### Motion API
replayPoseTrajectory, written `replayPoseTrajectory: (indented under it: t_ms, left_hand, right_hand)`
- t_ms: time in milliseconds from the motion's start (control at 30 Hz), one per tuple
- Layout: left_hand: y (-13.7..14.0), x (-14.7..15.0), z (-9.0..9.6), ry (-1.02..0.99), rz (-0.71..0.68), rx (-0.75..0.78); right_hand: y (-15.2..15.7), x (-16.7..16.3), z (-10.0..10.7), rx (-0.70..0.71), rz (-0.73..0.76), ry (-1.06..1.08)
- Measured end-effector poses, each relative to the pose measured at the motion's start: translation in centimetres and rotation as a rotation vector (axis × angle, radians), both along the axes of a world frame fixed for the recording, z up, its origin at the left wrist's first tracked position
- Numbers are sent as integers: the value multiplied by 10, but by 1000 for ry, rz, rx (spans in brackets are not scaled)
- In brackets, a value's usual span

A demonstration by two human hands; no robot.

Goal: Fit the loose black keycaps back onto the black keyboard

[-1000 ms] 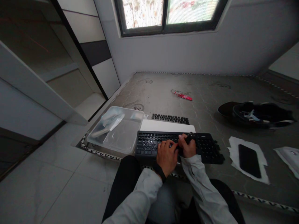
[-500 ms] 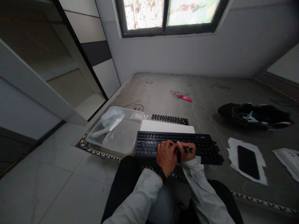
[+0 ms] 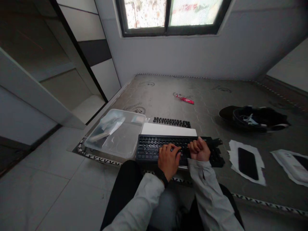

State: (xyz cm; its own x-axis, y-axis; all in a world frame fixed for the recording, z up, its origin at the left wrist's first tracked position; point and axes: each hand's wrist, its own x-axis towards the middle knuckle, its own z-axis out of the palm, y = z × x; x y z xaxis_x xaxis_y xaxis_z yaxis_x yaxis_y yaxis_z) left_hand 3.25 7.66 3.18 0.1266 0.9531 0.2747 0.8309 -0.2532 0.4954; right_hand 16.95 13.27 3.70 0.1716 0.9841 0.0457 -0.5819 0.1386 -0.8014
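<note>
A black keyboard (image 3: 146,152) lies in front of me near the bed edge; glossy spots show along the rows on its left half. My left hand (image 3: 167,158) rests over its middle, fingers bent and thumb close to the index fingertip; whatever is between them is too small to make out. My right hand (image 3: 199,150) is closed above the keyboard's right part. A dark slim tool (image 3: 218,141) sticks out to the right of this fist; its exact kind is unclear. Behind the keyboard are a white flat panel (image 3: 168,129) and rows of small black keycaps (image 3: 172,122).
A clear plastic box (image 3: 121,146) with bags inside stands left of the keyboard. To the right lie a black phone (image 3: 247,163) on white paper, a white packet (image 3: 288,165) and a dark shoe-like item (image 3: 252,118). Farther back is a red wrapper (image 3: 184,99).
My right hand has moved right, away from my left hand, and turned, with the dark tool now pointing right. My left hand stays over the keyboard. The view has shifted slightly.
</note>
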Motion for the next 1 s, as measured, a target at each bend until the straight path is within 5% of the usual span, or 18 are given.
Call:
replayPoseTrajectory:
  t_ms: [167,367,433,600,1000]
  left_hand:
    - [2,0,-3,-7,-1,21]
    - [2,-1,-5,-6,-27,50]
    - [2,-1,-5,-4,-22,63]
    - [2,0,-4,-5,-27,78]
    - [2,0,-6,6,-29,71]
  right_hand:
    - [1,18,10,-10,22,-163]
    - [-2,57,10,-142,107,-1359]
    - [-4,65,9,-135,218,-1559]
    - [-5,71,-1,-137,439,-1592]
    - [-3,40,-5,42,185,-1268]
